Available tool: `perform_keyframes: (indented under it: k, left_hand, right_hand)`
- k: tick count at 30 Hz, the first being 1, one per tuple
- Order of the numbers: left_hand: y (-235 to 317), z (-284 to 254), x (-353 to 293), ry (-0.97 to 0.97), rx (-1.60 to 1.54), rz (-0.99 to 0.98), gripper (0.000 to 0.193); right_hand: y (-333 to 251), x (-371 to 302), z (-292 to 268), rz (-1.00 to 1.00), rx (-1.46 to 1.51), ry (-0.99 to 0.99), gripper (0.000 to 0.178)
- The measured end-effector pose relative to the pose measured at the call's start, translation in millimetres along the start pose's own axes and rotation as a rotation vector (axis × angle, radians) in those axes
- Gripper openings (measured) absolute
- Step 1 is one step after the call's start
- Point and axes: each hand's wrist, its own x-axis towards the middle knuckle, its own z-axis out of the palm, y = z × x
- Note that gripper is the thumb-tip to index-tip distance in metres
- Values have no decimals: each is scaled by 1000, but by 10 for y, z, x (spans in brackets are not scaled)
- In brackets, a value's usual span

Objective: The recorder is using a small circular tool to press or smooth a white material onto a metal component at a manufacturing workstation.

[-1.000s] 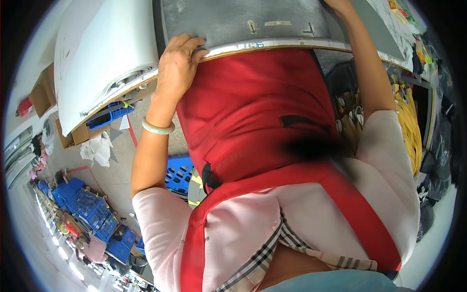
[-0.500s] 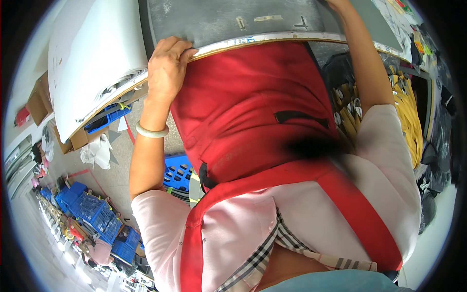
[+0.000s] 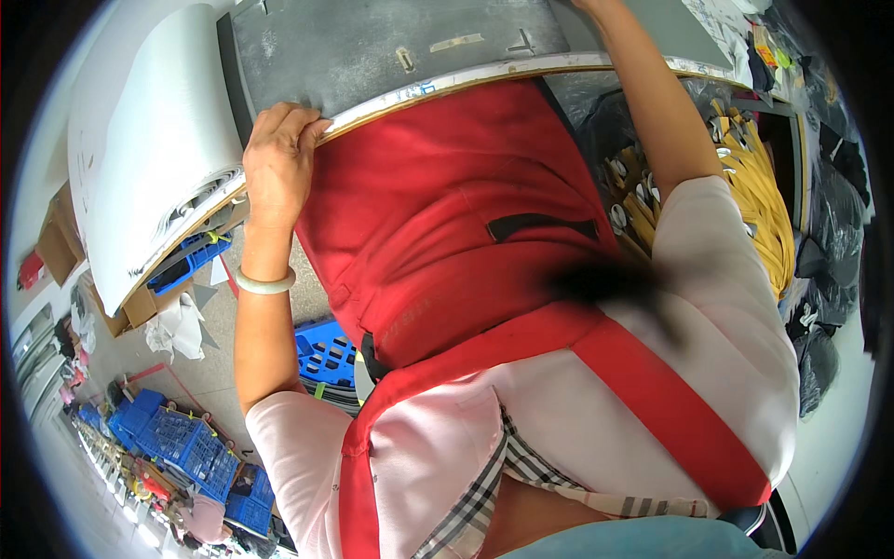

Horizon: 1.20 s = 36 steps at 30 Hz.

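Note:
My left hand (image 3: 279, 160) is closed over the near edge of a worktable (image 3: 484, 71), at the left corner of a dark grey board (image 3: 372, 51) lying on top. Its fingers curl on the board's corner, with the thumb along the edge; whether anything thin is under them is hidden. A pale bangle (image 3: 264, 282) circles the left wrist. My right arm reaches over the table to the far side, and only the wrist end of my right hand (image 3: 585, 4) shows at the top rim. Its fingers are out of the picture. Strips of tape mark the board.
A large white roll (image 3: 177, 102) lies left of the board. Below the table are cardboard boxes (image 3: 140, 309), a blue crate (image 3: 326, 352) and a bundle of yellow pieces (image 3: 759, 200). Stacked blue baskets (image 3: 186, 447) stand at lower left. Black plastic bags (image 3: 819, 363) line the right side.
The whole view has shifted, so table, board and arms sit further left in the picture. My left hand keeps its place at the board's corner.

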Motion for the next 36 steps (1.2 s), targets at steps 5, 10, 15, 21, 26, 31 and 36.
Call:
perform_keyframes:
  k: [5, 10, 15, 21, 26, 31, 36]
  left_hand:
    - [10, -3, 2, 1, -3, 2, 14]
    - [-11, 5, -1, 19, 15, 21, 14]
    - [-47, 15, -14, 53, 20, 80, 13]
    - [-15, 29, -31, 71, 29, 63, 10]
    - [32, 17, -19, 42, 59, 12, 11]
    - [365, 296, 221, -17, -37, 27, 15]
    - [554, 837, 838, 191, -83, 199, 6]
  right_hand:
    - [101, 43, 47, -43, -77, 28, 37]
    - [175, 61, 86, -200, -222, 125, 37]
    - [125, -6, 84, -176, -159, 116, 36]
    - [43, -76, 59, -210, -192, 146, 32]
    - [218, -4, 92, -153, -160, 119, 31]
    - [433, 112, 53, -223, -213, 150, 30]
    - [484, 137, 1, -69, -77, 26, 38]
